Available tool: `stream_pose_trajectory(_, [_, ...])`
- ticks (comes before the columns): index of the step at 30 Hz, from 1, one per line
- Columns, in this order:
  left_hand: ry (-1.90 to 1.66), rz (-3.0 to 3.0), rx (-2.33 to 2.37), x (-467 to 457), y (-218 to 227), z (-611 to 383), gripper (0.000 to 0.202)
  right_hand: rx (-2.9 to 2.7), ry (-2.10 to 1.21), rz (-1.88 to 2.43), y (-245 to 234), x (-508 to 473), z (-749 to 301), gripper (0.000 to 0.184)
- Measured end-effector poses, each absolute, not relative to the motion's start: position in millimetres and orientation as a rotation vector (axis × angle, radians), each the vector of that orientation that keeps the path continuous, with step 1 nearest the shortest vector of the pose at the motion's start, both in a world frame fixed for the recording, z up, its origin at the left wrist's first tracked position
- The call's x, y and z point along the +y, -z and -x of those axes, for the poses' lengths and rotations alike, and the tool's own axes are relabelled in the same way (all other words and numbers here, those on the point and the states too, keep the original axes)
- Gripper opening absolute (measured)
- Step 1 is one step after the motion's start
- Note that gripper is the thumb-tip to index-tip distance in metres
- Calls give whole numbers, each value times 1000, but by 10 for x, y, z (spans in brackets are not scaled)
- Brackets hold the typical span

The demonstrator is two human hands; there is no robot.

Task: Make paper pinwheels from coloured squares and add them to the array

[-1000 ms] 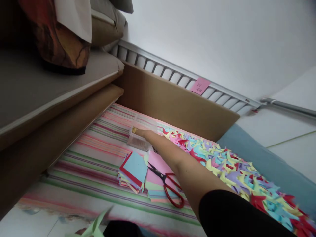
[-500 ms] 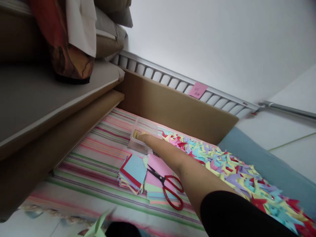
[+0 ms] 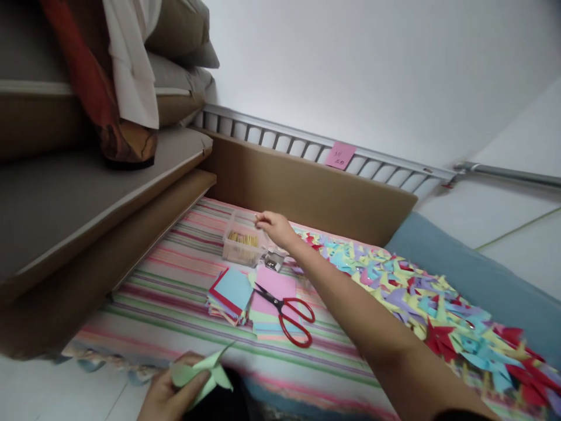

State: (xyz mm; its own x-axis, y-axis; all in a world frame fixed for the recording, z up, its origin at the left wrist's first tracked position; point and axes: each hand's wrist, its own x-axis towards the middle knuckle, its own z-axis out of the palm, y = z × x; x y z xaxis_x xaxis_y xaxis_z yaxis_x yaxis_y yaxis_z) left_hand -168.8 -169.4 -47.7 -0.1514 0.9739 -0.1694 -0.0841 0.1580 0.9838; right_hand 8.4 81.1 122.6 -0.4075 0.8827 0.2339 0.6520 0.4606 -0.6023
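Observation:
My left hand [image 3: 173, 393] is closed on a light green paper pinwheel [image 3: 208, 373] at the bottom of the view. Out over the striped cloth, my right hand [image 3: 275, 228] is raised beside a clear plastic box [image 3: 240, 255]. Its fingertips are pinched together, and anything small between them is too fine to make out. Short tan wooden sticks [image 3: 244, 238] fill the box. Against the box's right side lies a small container with shiny metal bits [image 3: 272, 261]. Nearer to me are a stack of coloured paper squares [image 3: 234, 289] and red-handled scissors [image 3: 287, 310] resting on more paper [image 3: 278, 280].
Many finished paper pinwheels [image 3: 407, 292] cover the right side of the striped cloth [image 3: 170, 304]. A brown board [image 3: 307, 187] stands behind, before a radiator [image 3: 272, 137] with a pink note [image 3: 340, 155]. Grey cushioned furniture [image 3: 109, 193] borders the left.
My right hand has lifted out of the box, up and slightly right. My left hand has come into view with the green pinwheel. The camera view has shifted slightly.

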Motion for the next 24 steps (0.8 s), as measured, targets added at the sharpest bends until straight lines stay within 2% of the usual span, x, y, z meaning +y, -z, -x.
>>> stream_pose_trajectory(2, [-1256,-1152,1299,-1733,169,1510,21,-2158,-777,1192,-1143,220,-295,19])
stream_pose_trajectory(4, [-1249,-1338,1183,-1810,-139,1315,16,-1852,-1289,964,-1011,-374,-493,23])
stream_pose_trajectory(7, [-1241,-1610,971,-1967,-526,1061,12,-1504,-1544,878,-878,-1086,-721,24])
stream_pose_trajectory(13, [-1336,-1931,769,-2242,-903,747,15,-1420,-1531,929,-970,-1783,-1024,12])
stream_pose_trajectory(19, [-1479,-2105,797,-2415,-1021,583,19,-1451,-1442,852,-1107,-2132,-1232,9])
stream_pose_trajectory(24, [-1608,-2114,836,-2541,-1059,527,14,-1480,-1296,897,-1189,-2305,-1234,4])
